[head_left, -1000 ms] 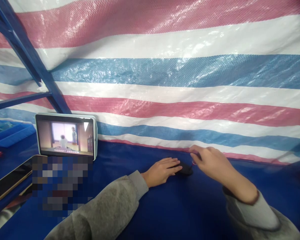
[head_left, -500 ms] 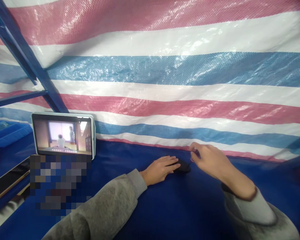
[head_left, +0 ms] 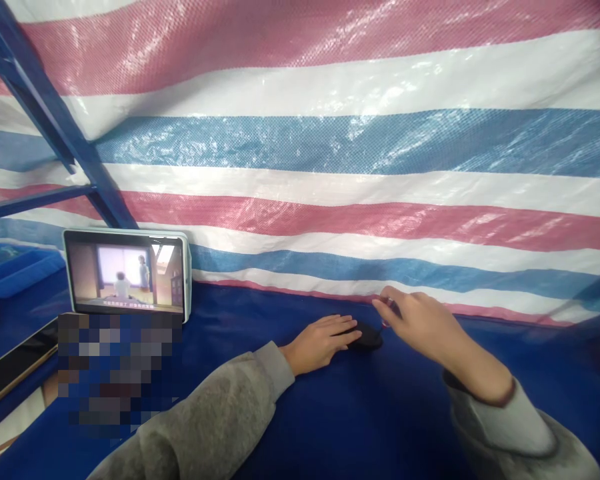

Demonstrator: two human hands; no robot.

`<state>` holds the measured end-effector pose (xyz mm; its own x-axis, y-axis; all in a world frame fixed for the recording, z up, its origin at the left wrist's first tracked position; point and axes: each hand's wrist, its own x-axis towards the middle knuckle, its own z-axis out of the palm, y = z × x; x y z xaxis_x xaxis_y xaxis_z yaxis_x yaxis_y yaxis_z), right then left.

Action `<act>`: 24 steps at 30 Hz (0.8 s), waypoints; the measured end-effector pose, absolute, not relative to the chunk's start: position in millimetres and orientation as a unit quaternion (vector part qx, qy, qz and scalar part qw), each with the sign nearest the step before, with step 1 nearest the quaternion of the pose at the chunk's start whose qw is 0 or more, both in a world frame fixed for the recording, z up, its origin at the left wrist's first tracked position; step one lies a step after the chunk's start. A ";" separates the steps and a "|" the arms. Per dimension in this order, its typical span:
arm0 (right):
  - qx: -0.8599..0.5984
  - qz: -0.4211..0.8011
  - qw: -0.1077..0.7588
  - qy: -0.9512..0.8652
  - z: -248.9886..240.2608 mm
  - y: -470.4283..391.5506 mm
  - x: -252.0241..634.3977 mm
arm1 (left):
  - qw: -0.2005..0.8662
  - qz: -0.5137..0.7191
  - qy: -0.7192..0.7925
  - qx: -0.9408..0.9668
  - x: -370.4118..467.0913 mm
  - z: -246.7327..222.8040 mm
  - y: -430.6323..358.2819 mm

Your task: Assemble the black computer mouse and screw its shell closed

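Observation:
A dark, rounded, flat object like a computer mouse [head_left: 369, 337] lies on the blue table surface [head_left: 330, 420]. My left hand [head_left: 321, 341] rests on its left part, fingers laid out flat and pointing right. Just beyond its right end, my right hand [head_left: 414, 321] is bent downward, thumb and fingers pinched round a small, thin thing with a reddish part [head_left: 384, 325]. That thing is mostly hidden by the fingers, and its lower end is near the dark object's edge.
On the left a tablet [head_left: 126, 273] stands upright, showing a video. A phone [head_left: 17, 365] lies nearer, beside a pixelated patch. A blue tray [head_left: 23, 272] sits at the far left, below a blue metal frame [head_left: 55, 113]. Striped sheeting [head_left: 355, 140] hangs behind.
My right hand's fingertips have shifted slightly left and its grip has turned a little. My left hand stays on the dark object. The view has tilted very slightly.

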<state>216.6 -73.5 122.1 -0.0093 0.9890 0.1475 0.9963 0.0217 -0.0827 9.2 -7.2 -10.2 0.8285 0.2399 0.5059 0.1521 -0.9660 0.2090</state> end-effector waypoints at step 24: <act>-0.710 -0.059 0.080 -0.697 124.3 -75.5 218.6 | 0.095 0.256 0.105 0.956 7.2 -3.2 -12.2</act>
<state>218.6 -75.5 124.3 0.0221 0.9804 0.1957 0.9993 -0.0161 -0.0323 7.2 -12.2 -3.2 0.8469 0.2501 0.4692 0.1532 -0.9598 0.2350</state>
